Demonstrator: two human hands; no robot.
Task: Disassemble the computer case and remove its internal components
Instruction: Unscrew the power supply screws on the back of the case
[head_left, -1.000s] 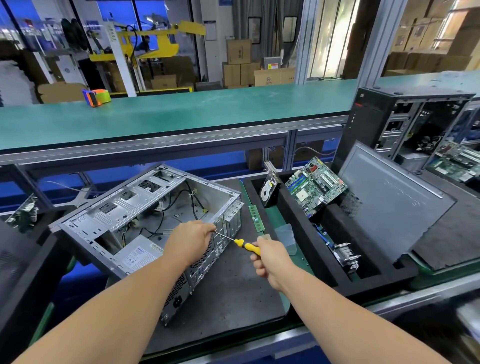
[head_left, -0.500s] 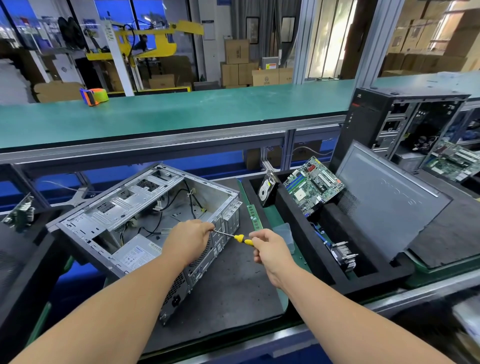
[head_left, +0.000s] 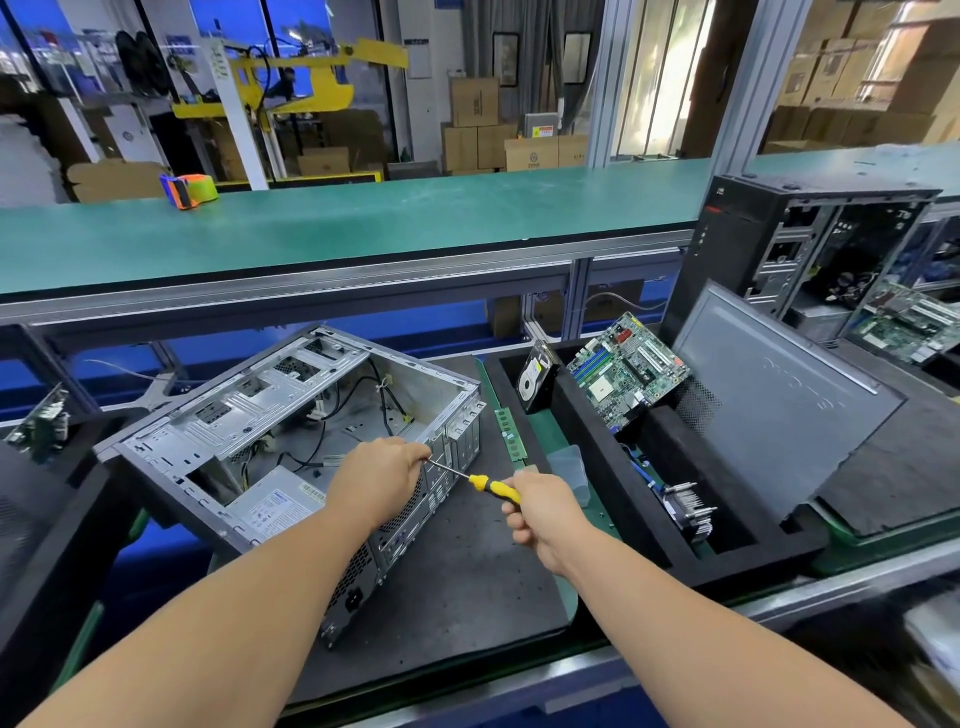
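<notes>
right hand (head_left: 543, 512) grips the yellow-handled screwdriver (head_left: 493, 488), its steel shaft angled up-left to the rear edge of the open silver metal computer case (head_left: 291, 415), which lies on its side on the dark mat of the counter (head_left: 467, 587). left hand (head_left: 382, 480) curls over that rear edge, steadying it right where the tip meets the metal; the tip itself is hidden by the fingers. the step in hand looks like loosening a rear-panel screw, probably one holding the grey power supply (head_left: 275, 506) still inside. next move calls for keeping the tip seated and the case braced while turning. counted: one screwdriver, one open case in work, one power supply left in it, one green motherboard (head_left: 626, 371) and one hard drive (head_left: 535, 379) already set in the black foam tray (head_left: 613, 467), one green memory stick (head_left: 509, 434) beside the case.
</notes>
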